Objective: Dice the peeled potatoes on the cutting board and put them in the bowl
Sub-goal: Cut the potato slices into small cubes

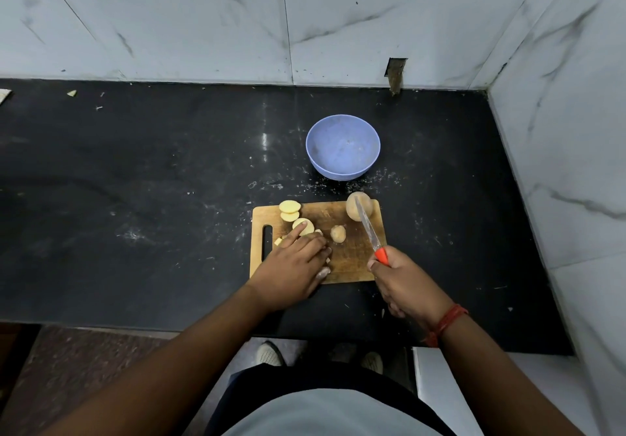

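On the wooden cutting board, the left hand lies with fingers stretched flat over cut potato pieces, its forefinger touching 1 slice, while 2 uncut potatoes sit toward the board's right. The right hand grips an orange-handled knife, blade raised over the board. Beyond the board, apart from it, stands the blue bowl on the black counter.
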{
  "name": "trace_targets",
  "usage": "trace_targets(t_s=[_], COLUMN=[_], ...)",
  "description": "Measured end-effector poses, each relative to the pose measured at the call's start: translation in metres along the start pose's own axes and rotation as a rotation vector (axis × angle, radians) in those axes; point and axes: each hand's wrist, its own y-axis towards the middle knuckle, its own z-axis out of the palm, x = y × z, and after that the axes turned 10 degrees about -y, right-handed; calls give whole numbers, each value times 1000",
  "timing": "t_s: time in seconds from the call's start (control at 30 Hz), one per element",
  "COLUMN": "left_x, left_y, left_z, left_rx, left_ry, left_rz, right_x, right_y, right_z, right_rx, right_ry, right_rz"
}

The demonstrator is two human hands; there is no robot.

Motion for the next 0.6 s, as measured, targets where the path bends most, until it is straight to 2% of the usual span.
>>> trace_targets(t_s=[0.17,0.3,0.43,0.6], left_x=[-9,-14,-11,-19], left_y=[10,7,-5,5], left_z=[-1,3,8,5], left_rx=[-25,-13,-52,-7], left_ry=[29,5,-10,-7], left_rz=[14,57,57,-85], right_x=[6,7,2,0], right_y=[13,17,19,21], right_z=[11,20,25,27], right_rx=[-65,-3,-22,-37], right_ry=[-169,-338,-440,-484], right_rz=[17,81,91,117])
